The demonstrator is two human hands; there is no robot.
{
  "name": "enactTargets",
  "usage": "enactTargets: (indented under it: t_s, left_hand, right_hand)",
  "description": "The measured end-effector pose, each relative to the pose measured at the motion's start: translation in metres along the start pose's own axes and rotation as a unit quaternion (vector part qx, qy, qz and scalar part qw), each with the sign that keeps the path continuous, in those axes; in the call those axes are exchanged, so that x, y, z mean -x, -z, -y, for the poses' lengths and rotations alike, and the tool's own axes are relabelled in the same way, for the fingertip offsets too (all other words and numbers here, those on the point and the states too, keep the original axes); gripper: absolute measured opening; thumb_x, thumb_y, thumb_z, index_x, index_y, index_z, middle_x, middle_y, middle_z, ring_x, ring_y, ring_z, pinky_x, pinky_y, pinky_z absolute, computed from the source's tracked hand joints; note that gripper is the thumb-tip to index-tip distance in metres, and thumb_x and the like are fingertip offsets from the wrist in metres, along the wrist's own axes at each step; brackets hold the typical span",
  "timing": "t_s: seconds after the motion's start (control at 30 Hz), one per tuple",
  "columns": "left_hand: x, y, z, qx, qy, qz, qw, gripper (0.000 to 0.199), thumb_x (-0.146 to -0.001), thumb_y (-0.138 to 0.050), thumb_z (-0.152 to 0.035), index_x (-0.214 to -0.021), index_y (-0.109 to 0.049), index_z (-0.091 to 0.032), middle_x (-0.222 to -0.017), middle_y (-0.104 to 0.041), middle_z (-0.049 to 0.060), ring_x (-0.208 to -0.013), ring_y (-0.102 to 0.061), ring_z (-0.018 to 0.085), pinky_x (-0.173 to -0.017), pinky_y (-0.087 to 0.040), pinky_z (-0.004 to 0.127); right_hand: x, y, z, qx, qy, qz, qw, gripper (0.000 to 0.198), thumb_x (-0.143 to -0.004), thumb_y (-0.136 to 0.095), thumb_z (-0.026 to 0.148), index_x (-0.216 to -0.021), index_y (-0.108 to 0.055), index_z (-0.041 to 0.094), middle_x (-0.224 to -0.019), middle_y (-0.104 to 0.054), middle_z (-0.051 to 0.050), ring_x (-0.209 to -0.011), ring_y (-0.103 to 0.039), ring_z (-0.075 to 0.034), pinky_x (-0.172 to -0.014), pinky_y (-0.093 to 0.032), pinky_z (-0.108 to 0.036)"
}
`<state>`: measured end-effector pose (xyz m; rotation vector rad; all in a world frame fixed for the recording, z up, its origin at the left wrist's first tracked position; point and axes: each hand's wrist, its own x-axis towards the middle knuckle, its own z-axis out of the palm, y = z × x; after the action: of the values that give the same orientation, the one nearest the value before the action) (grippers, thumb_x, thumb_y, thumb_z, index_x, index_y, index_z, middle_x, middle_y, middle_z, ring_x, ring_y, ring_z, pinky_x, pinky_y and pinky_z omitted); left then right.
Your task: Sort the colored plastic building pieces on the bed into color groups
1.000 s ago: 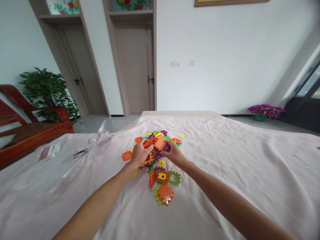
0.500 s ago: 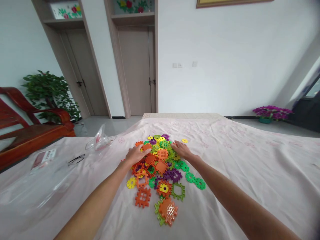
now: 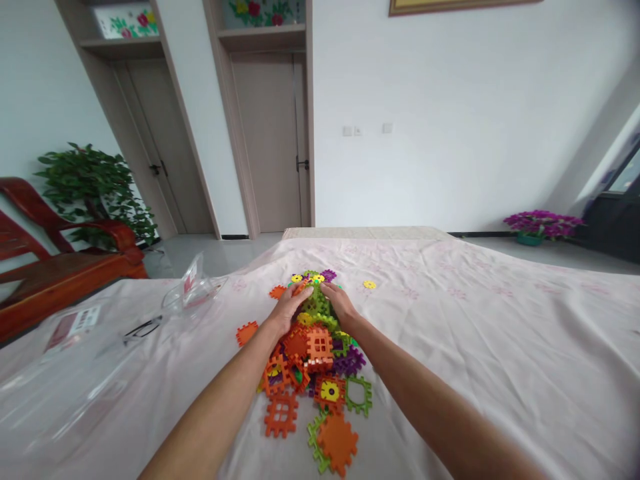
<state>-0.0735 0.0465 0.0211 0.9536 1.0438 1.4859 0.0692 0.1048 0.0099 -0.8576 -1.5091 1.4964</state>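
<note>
A heap of interlocking plastic building pieces lies on the pink-white cloth, with orange squares (image 3: 320,344), green pieces (image 3: 317,304) and purple pieces (image 3: 349,361) mixed together. My left hand (image 3: 289,309) curves over the heap's left side, its thumb stretched toward the middle and an orange piece (image 3: 301,287) beside its fingers. Against the right side rests my right hand (image 3: 342,308), fingers extended and partly hidden. Green pieces stand bunched between both hands. Nearer me lie an orange window-shaped piece (image 3: 281,414), a yellow disc (image 3: 329,391) on an orange square, and an orange piece (image 3: 337,439) overlapping a green one.
A yellow flower disc (image 3: 369,285) lies apart, right of the heap. On the left are a clear plastic bag (image 3: 95,363), black-framed glasses (image 3: 143,328) and crumpled clear packaging (image 3: 197,287). A wooden chair (image 3: 115,233) stands beyond the cloth's left edge.
Both hands have come closer together, the right one moving left. The heap's far part is now narrower and bunched between them. Green discs on the right are mostly hidden behind my right arm.
</note>
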Motion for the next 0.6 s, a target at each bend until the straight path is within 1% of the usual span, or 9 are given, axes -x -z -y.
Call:
enactTargets:
  t_s: [0.1,0.2,0.27,0.33,0.4,0.43,0.5,0.53,0.6]
  left_hand:
    - [0.012,-0.010,-0.013,0.035,-0.018,0.021,0.999,0.060,-0.063,-0.082,-0.046,-0.112,-0.065,-0.018,-0.096,-0.073,0.007,-0.084,-0.069,0.021,-0.082,-0.053,0.035]
    - [0.029,-0.017,-0.036,0.023,-0.033,0.054,0.998,0.057,-0.067,-0.080,-0.042,-0.117,-0.063,-0.019,-0.104,-0.071,0.007,-0.087,-0.068,0.020,-0.081,-0.053,0.033]
    - [0.042,-0.015,-0.054,-0.008,-0.031,0.087,0.996,0.059,-0.068,-0.080,-0.040,-0.121,-0.061,-0.020,-0.114,-0.069,0.008,-0.095,-0.067,0.022,-0.085,-0.052,0.034]
    - [0.056,-0.006,-0.070,-0.060,-0.014,0.141,0.988,0.063,-0.070,-0.079,-0.042,-0.126,-0.059,-0.021,-0.128,-0.062,0.011,-0.110,-0.063,0.026,-0.094,-0.049,0.038]
    - [0.069,0.010,-0.080,-0.140,-0.006,0.189,0.972,0.071,-0.069,-0.078,-0.045,-0.133,-0.055,-0.024,-0.142,-0.051,0.012,-0.127,-0.052,0.029,-0.105,-0.041,0.041]
    - [0.076,0.018,-0.082,-0.191,0.004,0.209,0.959,0.078,-0.067,-0.079,-0.046,-0.137,-0.051,-0.027,-0.148,-0.045,0.012,-0.132,-0.046,0.031,-0.109,-0.038,0.043]
    - [0.091,0.035,-0.080,-0.314,0.019,0.240,0.918,0.097,-0.058,-0.085,-0.046,-0.144,-0.042,-0.030,-0.156,-0.033,0.009,-0.141,-0.033,0.033,-0.114,-0.030,0.045]
    - [0.098,0.042,-0.077,-0.377,0.016,0.247,0.893,0.108,-0.051,-0.088,-0.045,-0.146,-0.038,-0.031,-0.158,-0.029,0.009,-0.143,-0.027,0.035,-0.116,-0.026,0.046]
    - [0.110,0.053,-0.067,-0.469,-0.007,0.245,0.848,0.122,-0.042,-0.090,-0.043,-0.149,-0.034,-0.029,-0.158,-0.025,0.010,-0.145,-0.021,0.037,-0.118,-0.021,0.047]
  right_hand:
    - [0.012,-0.002,0.016,-0.132,-0.072,-0.006,0.989,0.047,-0.079,-0.057,0.055,-0.110,-0.064,0.020,-0.087,-0.072,-0.005,-0.081,-0.067,-0.023,-0.073,-0.056,-0.036]
    - [0.028,0.003,0.035,-0.186,-0.143,0.026,0.972,0.047,-0.082,-0.053,0.056,-0.105,-0.065,0.018,-0.081,-0.072,-0.007,-0.075,-0.068,-0.023,-0.068,-0.057,-0.037]
    - [0.041,0.011,0.045,-0.177,-0.143,0.058,0.972,0.050,-0.083,-0.051,0.060,-0.105,-0.066,0.018,-0.085,-0.073,-0.008,-0.080,-0.069,-0.025,-0.071,-0.057,-0.038]
    - [0.054,0.025,0.054,-0.152,-0.103,0.108,0.977,0.054,-0.083,-0.050,0.063,-0.111,-0.066,0.019,-0.098,-0.073,-0.009,-0.094,-0.068,-0.026,-0.082,-0.055,-0.040]
    - [0.066,0.045,0.058,-0.096,-0.044,0.148,0.983,0.056,-0.084,-0.052,0.063,-0.120,-0.064,0.021,-0.120,-0.068,-0.009,-0.114,-0.061,-0.028,-0.098,-0.048,-0.044]
    - [0.072,0.057,0.059,-0.052,-0.019,0.160,0.986,0.057,-0.084,-0.055,0.061,-0.125,-0.062,0.023,-0.131,-0.062,-0.009,-0.123,-0.055,-0.028,-0.104,-0.042,-0.046]
    - [0.082,0.081,0.057,0.079,0.003,0.180,0.980,0.064,-0.080,-0.065,0.056,-0.136,-0.054,0.027,-0.147,-0.048,-0.008,-0.136,-0.041,-0.029,-0.113,-0.031,-0.047]
    - [0.086,0.091,0.054,0.150,-0.005,0.204,0.967,0.074,-0.076,-0.070,0.054,-0.142,-0.048,0.028,-0.151,-0.041,-0.007,-0.140,-0.036,-0.029,-0.115,-0.027,-0.048]
    - [0.092,0.106,0.047,0.286,-0.019,0.246,0.926,0.098,-0.063,-0.082,0.051,-0.148,-0.038,0.028,-0.156,-0.033,-0.009,-0.142,-0.029,-0.032,-0.117,-0.021,-0.049]
